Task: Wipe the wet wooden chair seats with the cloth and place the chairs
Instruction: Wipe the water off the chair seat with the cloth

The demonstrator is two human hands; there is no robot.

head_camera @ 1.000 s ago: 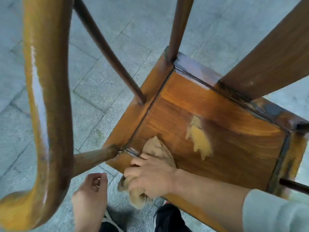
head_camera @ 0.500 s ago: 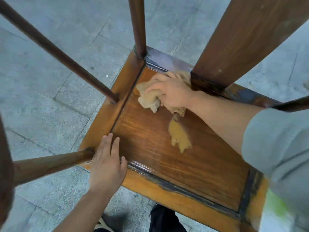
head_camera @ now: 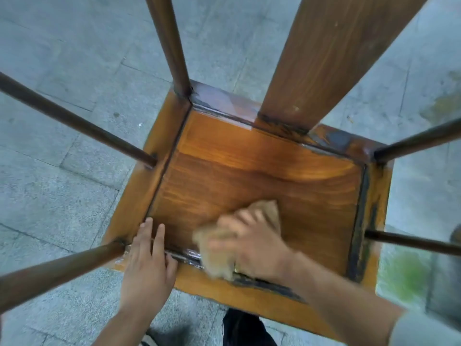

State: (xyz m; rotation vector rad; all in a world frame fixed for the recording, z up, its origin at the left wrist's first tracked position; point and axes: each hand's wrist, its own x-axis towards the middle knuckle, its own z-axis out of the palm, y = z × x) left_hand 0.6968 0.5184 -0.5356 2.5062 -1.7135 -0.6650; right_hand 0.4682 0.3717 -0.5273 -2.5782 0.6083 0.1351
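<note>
A dark shoe (head_camera: 245, 328) is seen nearest, on the grey stone paving (head_camera: 74, 58) below the seat's front rail. The left hand (head_camera: 147, 260) is laid flat, fingers straight, on the front left corner of the wooden chair seat (head_camera: 249, 176). Just beside it, the blurred right hand (head_camera: 252, 245) is pressed on a tan cloth (head_camera: 217, 248) at the seat's near edge; whether its fingers are curled cannot be told. Farther off, the broad back splat (head_camera: 324, 58) is seen rising from the rear rail.
</note>
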